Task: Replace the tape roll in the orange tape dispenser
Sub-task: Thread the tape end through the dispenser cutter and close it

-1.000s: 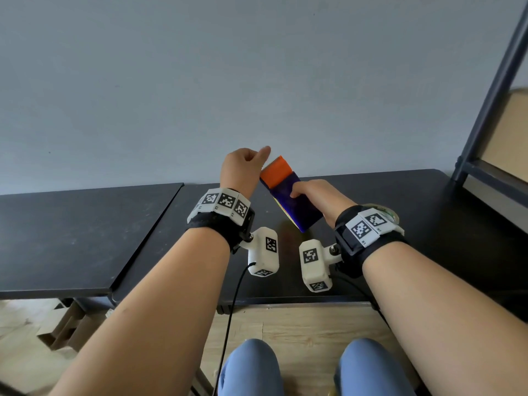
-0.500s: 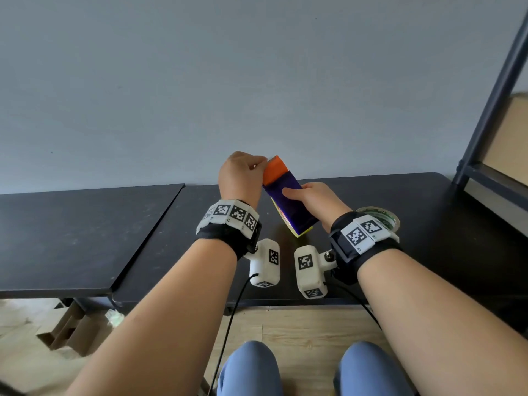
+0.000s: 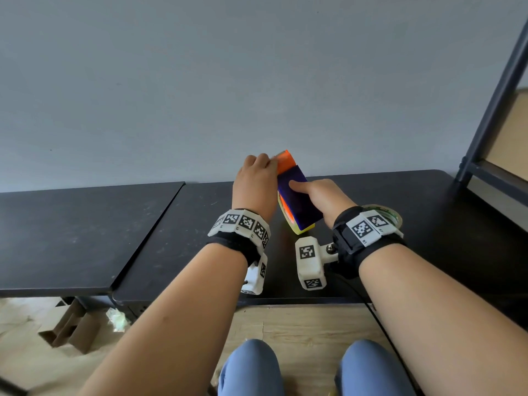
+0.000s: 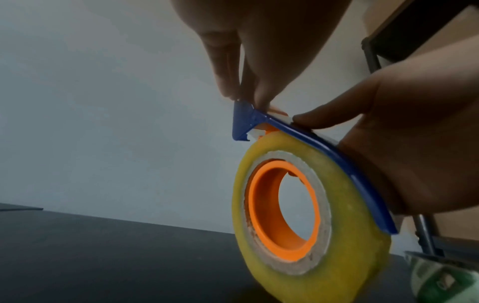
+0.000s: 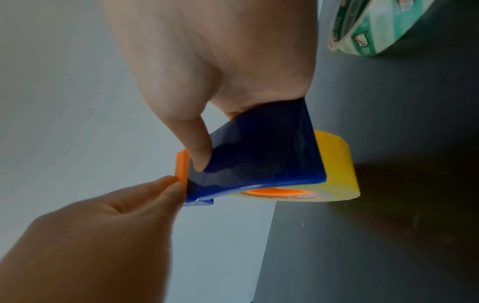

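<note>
**Both hands on the dispenser, yellow roll seated**

Landmark: black table (image 3: 177, 224). Tape dispenser (image 3: 297, 195), blue cover and orange front tip, held tilted just above the table's near middle. Right hand (image 3: 320, 195) wraps the blue cover, thumb pressed flat on top, fingers curled round the far side. Left hand (image 3: 254, 181) pinches the orange tip, fingertips (image 5: 168, 184) drawn together. Yellow tape roll (image 4: 311, 215) sits on the orange hub under the cover. Green printed tape roll (image 5: 368, 26) lies on the table, right of the dispenser, behind the right wrist.

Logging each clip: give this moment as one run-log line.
right hand holds dispenser | left hand pinches its orange tip | yellow roll mounted | green roll on table
</note>
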